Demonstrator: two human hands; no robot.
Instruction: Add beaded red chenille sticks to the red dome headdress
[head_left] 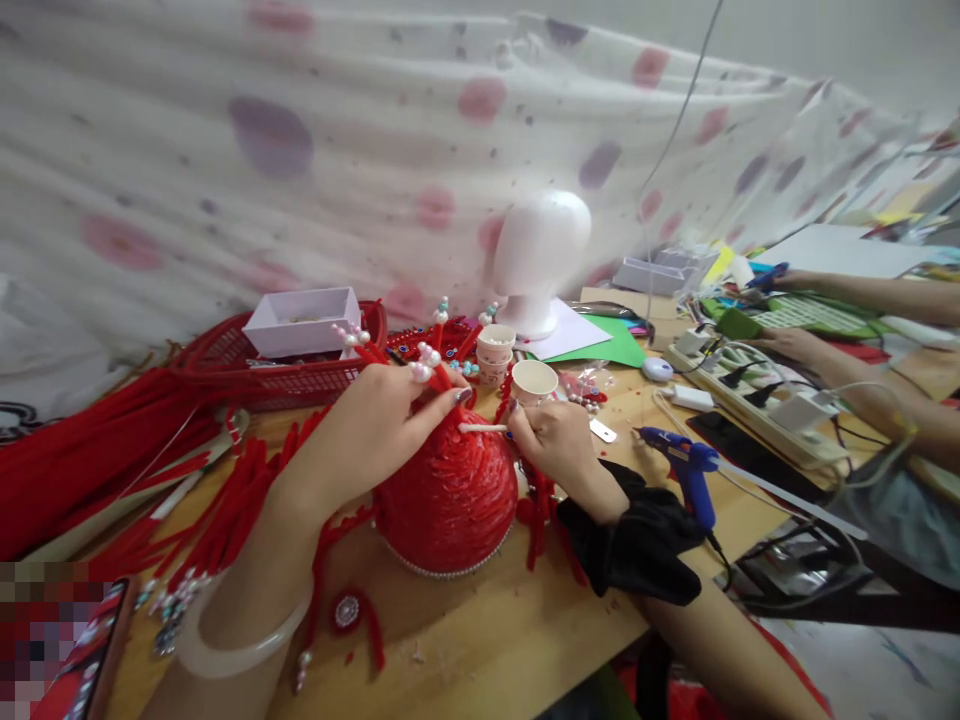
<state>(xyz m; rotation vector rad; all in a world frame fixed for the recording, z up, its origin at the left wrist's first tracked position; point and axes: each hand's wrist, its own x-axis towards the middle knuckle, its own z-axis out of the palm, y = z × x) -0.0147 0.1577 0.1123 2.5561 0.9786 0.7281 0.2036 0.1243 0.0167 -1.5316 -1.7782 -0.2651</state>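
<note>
In the middle of the table stands a red, ridged dome-shaped headpiece (450, 500) with a row of small pearls round its lower edge. Red fuzzy stems tipped with pearl beads (426, 362) rise at its top. My left hand (375, 425) is closed there, thumb and fingers pinched around the base of a red stem; the exact grip is partly hidden. My right hand (555, 440) grips a thin white stick (484, 428), its tip touching the dome just below my left thumb. Red beaded strips (536, 510) hang at the dome's right side.
Behind are a red basket (217, 375) with a white box (304, 320), paper cups (534, 380) and a white foam head (544, 250). A blue glue gun (686, 465) and power strip (757, 400) lie right. Red stems (240, 490) lie left. A co-worker's hands (795, 350) are far right.
</note>
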